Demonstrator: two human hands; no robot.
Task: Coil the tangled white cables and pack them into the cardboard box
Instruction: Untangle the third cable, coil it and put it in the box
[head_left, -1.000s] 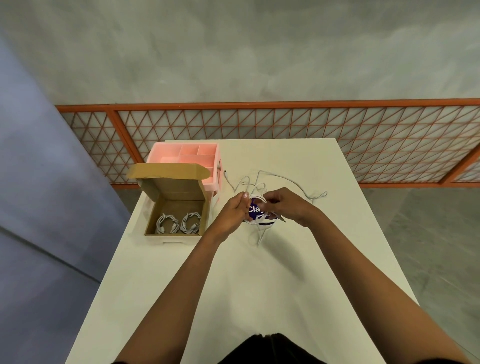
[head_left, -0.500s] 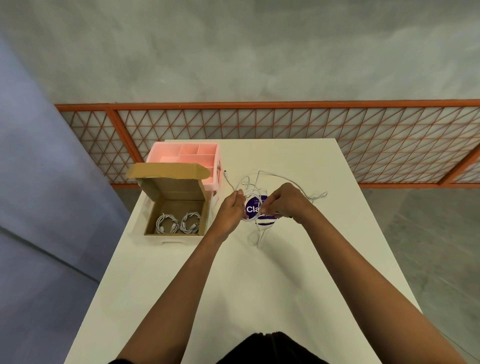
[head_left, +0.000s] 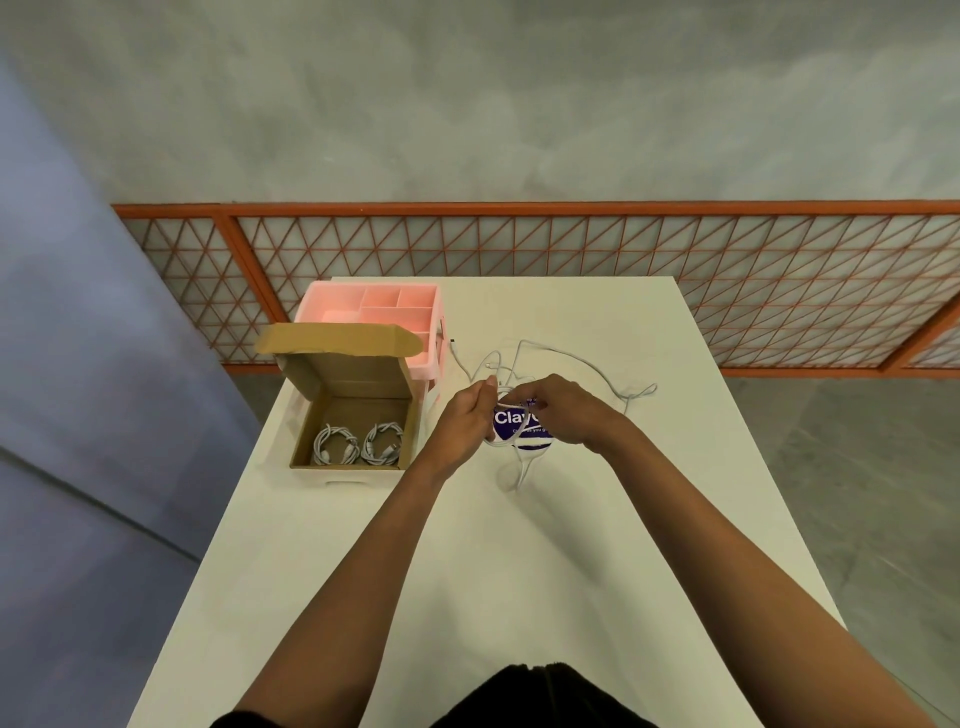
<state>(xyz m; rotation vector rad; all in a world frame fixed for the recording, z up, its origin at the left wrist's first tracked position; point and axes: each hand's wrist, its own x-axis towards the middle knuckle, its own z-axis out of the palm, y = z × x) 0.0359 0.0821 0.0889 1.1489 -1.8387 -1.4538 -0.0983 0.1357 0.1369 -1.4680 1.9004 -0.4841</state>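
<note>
My left hand (head_left: 467, 418) and my right hand (head_left: 563, 410) meet above the middle of the white table (head_left: 467, 571), both pinching a small loop of white cable (head_left: 511, 410). The loop hangs over a round purple sticker (head_left: 524, 431) with white letters. A short tail of this cable drops to the table just below the hands. More loose white cable (head_left: 582, 364) lies tangled on the table behind my hands. The open cardboard box (head_left: 358, 415) stands to the left, with two coiled white cables (head_left: 358, 444) side by side in it.
A pink compartment organizer (head_left: 379, 312) stands behind the box at the table's far left. An orange lattice railing (head_left: 571, 244) runs beyond the table's far edge, with a grey wall above it. The table's left edge lies close to the box.
Both hands have moved slightly away from me and turned the cable loop between them. The box and loose cable have not moved.
</note>
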